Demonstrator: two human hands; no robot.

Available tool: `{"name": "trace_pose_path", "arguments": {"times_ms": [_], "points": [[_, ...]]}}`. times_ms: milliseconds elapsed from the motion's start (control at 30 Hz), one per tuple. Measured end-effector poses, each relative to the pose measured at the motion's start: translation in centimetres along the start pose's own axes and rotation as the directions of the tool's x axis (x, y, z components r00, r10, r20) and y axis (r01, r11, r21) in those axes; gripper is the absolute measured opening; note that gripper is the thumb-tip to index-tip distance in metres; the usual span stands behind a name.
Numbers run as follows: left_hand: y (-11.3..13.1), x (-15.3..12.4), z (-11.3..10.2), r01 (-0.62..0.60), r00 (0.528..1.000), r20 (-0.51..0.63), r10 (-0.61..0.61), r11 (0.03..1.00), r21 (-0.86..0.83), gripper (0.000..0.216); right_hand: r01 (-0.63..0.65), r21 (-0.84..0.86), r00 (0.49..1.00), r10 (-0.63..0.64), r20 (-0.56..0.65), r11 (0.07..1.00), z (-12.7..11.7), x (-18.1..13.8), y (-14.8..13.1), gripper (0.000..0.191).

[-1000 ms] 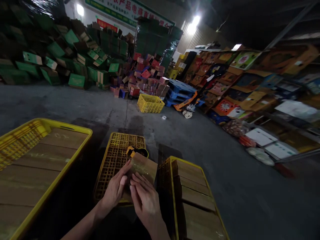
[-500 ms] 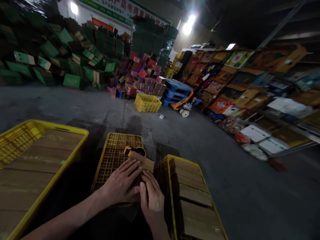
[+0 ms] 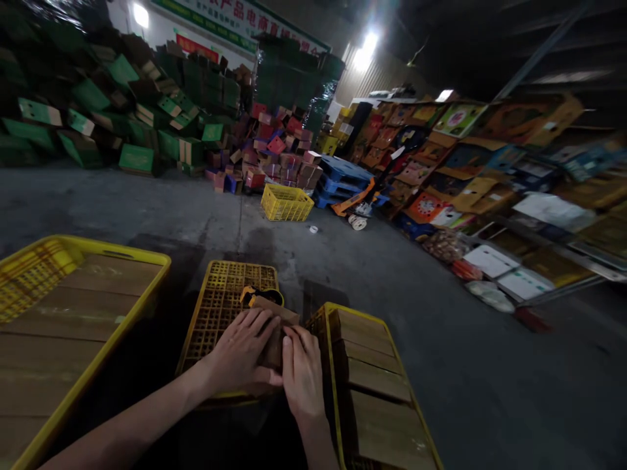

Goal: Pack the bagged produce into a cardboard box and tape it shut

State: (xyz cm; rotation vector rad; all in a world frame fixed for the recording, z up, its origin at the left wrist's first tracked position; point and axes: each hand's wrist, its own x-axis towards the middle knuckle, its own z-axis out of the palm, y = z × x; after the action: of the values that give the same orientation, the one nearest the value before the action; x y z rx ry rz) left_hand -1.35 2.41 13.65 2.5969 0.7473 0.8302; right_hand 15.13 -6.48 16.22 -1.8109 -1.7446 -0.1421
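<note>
A small brown cardboard box point(image 3: 272, 347) rests on an upturned yellow plastic crate point(image 3: 215, 320) in front of me, one flap raised on its far side. My left hand point(image 3: 245, 352) lies across its left and top, fingers bent over it and thumb pointing right along the near side. On the right side, my right hand point(image 3: 302, 372) grips the box edge with fingers close together. The thumbs nearly meet at the near corner. Just beyond the box sits a yellow and black tape dispenser point(image 3: 262, 297). Both hands hide much of the box.
Yellow crates filled with closed cardboard boxes stand at left point(image 3: 122, 320) and right point(image 3: 386, 378). Farther off are another yellow crate point(image 3: 287, 202), blue pallets point(image 3: 343, 171), an orange pallet jack point(image 3: 355, 201), heaped green boxes point(image 3: 137, 158) and loaded shelving at right.
My right hand has moved slightly up and right along the box edge, its fingers drawn closer together. My left hand has shifted slightly. The whole view has drifted a little left.
</note>
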Motion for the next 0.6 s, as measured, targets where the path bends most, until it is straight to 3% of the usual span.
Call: {"name": "trace_pose_path", "arguments": {"times_ms": [133, 300, 400, 500, 600], "points": [[0.1, -0.1, 0.6, -0.001, 1.000, -0.010, 0.001, 1.000, 0.021, 0.098, -0.003, -0.027, 1.000, 0.003, 0.004, 1.000, -0.3, 0.3, -0.2, 0.035], [0.1, -0.6, 0.8, 0.002, 0.999, -0.036, -0.003, 1.000, -0.019, 0.106, 0.020, -0.050, 0.994, -0.015, 0.104, 0.999, -0.9, 1.0, -0.5, 0.035], [-0.5, -1.5, 0.3, -0.025, 0.999, -0.024, 0.023, 0.998, -0.060, 0.107, 0.005, -0.040, 0.998, -0.003, 0.067, 0.999, -0.6, 0.6, 0.1, 0.036], [-1.4, -2.8, -0.4, -0.024, 0.998, -0.059, 0.018, 0.995, -0.095, 0.101, -0.036, 0.038, 0.999, 0.036, -0.015, 0.999, 0.6, -0.5, 1.3, 0.038], [-1.9, -4.5, -0.5, 0.054, 0.995, -0.068, -0.067, 0.983, -0.177, 0.096, -0.125, 0.194, 0.991, 0.132, -0.024, 0.973, 1.8, -1.6, 2.2, 0.041]]}}
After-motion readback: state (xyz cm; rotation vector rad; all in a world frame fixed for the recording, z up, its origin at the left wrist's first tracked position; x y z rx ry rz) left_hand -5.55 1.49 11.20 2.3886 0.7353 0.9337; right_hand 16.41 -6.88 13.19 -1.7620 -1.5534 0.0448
